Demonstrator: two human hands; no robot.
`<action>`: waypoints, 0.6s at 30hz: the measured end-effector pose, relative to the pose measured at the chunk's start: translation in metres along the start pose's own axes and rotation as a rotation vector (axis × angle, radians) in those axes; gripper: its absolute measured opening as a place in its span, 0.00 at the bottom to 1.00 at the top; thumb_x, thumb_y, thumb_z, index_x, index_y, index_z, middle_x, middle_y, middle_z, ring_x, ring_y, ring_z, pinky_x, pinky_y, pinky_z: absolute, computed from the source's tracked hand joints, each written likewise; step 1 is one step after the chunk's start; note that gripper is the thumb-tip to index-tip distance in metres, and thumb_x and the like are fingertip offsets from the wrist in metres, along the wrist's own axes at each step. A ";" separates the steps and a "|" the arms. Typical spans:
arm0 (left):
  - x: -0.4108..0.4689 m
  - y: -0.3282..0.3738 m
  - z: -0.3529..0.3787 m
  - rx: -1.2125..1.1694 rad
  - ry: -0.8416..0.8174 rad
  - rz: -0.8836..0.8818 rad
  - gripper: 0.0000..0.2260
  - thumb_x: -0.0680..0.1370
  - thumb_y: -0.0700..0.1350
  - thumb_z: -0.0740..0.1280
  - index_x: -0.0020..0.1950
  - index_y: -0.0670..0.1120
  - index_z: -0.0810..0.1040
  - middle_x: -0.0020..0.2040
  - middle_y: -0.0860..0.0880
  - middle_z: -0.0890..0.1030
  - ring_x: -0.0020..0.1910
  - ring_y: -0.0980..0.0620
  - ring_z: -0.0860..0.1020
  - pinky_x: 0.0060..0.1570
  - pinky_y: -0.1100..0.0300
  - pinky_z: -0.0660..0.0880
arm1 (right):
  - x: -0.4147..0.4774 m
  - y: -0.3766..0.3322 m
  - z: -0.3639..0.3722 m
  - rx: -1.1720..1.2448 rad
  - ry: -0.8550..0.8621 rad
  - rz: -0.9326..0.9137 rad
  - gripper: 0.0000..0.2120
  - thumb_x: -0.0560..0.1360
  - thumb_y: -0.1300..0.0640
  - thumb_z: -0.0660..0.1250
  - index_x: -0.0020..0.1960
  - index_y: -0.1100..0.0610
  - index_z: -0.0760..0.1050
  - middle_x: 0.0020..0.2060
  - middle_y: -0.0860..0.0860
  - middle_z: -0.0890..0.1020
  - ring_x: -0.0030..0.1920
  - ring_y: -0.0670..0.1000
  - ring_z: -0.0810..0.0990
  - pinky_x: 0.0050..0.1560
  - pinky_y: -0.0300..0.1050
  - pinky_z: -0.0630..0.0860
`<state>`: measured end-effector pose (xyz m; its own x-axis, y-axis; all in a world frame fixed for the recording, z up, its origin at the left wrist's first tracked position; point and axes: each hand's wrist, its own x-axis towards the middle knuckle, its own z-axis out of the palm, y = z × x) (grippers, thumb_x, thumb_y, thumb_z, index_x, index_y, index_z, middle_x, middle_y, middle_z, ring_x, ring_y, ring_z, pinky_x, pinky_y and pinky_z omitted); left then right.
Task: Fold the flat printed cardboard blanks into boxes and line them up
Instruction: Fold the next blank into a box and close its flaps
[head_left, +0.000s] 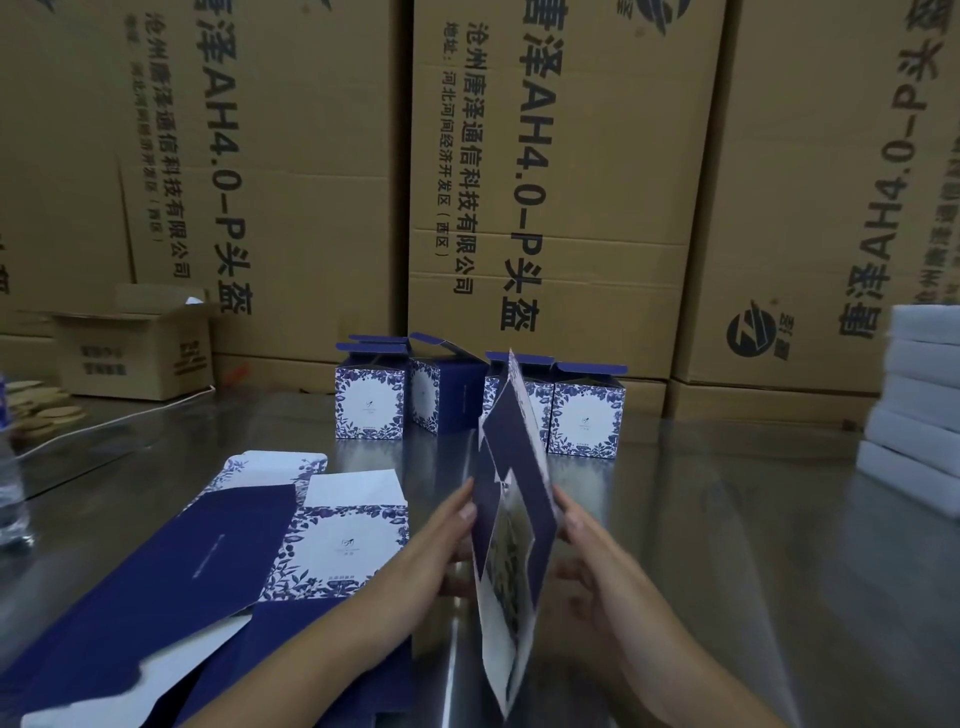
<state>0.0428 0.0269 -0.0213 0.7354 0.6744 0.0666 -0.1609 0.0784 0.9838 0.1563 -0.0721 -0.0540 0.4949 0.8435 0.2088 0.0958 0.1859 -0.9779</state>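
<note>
While both hands hold it upright over the steel counter (727, 519), the half-opened blank (514, 519) stands edge-on between them. The left hand (441, 551) grips its left side, thumb laid on the dark blue panel, and the right hand (587, 561) curls round its right edge. Just left of them, flat blanks (234, 545) lie overlapping on the counter, blue and floral faces up. Farther back, four folded boxes (370, 405) stand in a row, top flaps open. A small open carton (135, 358) sits far left, white packs (919, 395) are stacked far right, and tall brown cartons (571, 156) stand behind.
</note>
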 end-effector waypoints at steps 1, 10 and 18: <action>0.005 0.003 0.001 -0.013 0.050 -0.020 0.18 0.83 0.40 0.51 0.71 0.35 0.65 0.66 0.36 0.72 0.66 0.37 0.69 0.68 0.46 0.63 | 0.002 0.001 -0.002 0.021 0.031 -0.001 0.27 0.61 0.30 0.62 0.60 0.31 0.72 0.60 0.38 0.77 0.61 0.48 0.76 0.58 0.49 0.74; 0.012 -0.017 -0.050 -0.102 0.153 -0.087 0.16 0.80 0.53 0.57 0.56 0.47 0.80 0.51 0.48 0.83 0.50 0.51 0.82 0.52 0.56 0.76 | 0.009 0.002 -0.018 0.183 0.289 0.051 0.16 0.79 0.45 0.55 0.47 0.48 0.80 0.37 0.45 0.85 0.33 0.43 0.82 0.28 0.37 0.76; -0.002 -0.012 -0.045 0.093 -0.035 -0.036 0.15 0.79 0.45 0.59 0.42 0.46 0.85 0.43 0.47 0.84 0.40 0.52 0.82 0.46 0.58 0.74 | 0.005 0.001 -0.008 -0.052 0.135 0.042 0.18 0.79 0.40 0.50 0.60 0.39 0.76 0.52 0.40 0.82 0.42 0.44 0.80 0.41 0.42 0.76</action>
<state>0.0131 0.0575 -0.0403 0.7622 0.6464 0.0347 -0.0732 0.0328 0.9968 0.1662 -0.0717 -0.0535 0.6111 0.7736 0.1673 0.1151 0.1222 -0.9858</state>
